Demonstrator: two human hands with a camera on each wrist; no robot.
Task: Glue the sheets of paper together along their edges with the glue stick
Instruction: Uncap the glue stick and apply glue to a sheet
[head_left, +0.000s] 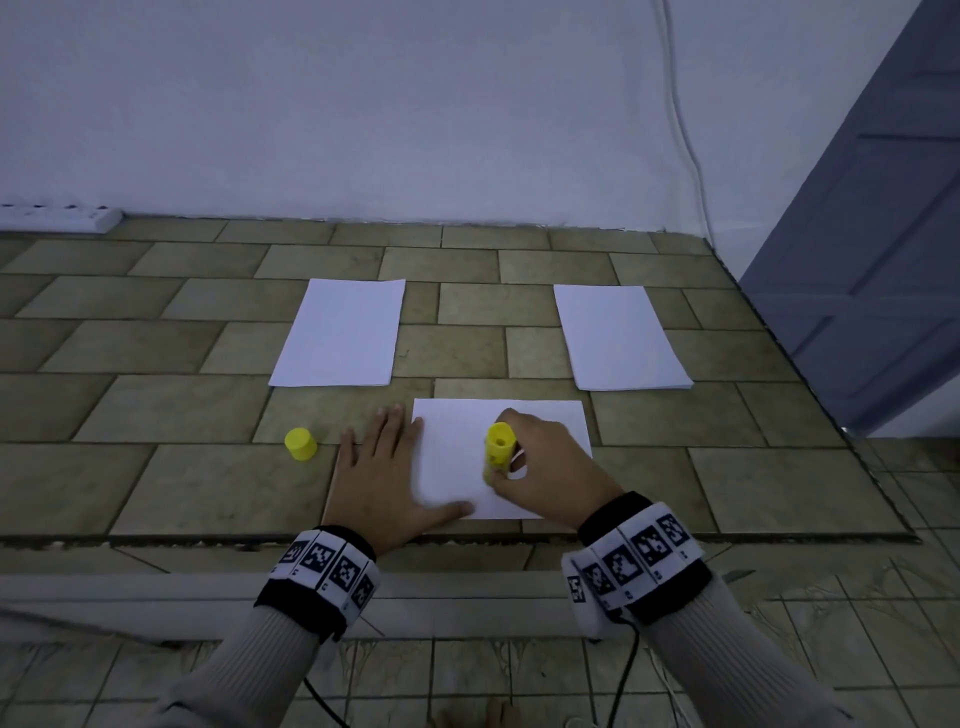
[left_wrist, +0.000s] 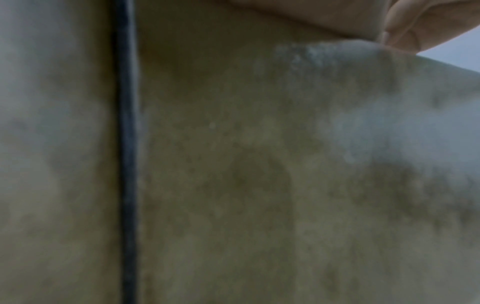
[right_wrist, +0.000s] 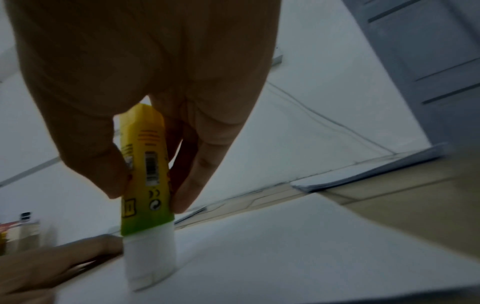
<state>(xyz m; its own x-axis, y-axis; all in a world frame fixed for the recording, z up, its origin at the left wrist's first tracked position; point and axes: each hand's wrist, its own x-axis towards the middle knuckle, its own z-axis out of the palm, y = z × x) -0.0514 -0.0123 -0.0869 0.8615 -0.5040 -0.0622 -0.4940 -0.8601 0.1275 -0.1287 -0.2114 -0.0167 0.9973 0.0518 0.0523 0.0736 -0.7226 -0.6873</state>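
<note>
Head view shows the glue stick (head_left: 497, 448) upright, tip down on the near sheet (head_left: 550, 415), pinched by the right hand (head_left: 545, 467). Left hand (head_left: 382, 475) lies flat, fingers spread, pressing that sheet's left edge. Yellow cap (head_left: 300, 444) stands just left; two paper stacks (head_left: 340, 332) (head_left: 618, 338) lie beyond on the tiled floor (head_left: 156, 405).

Matt white paper sheet (head_left: 545, 421) — glue stick (head_left: 498, 447) seemingly glossy plastic.
</note>
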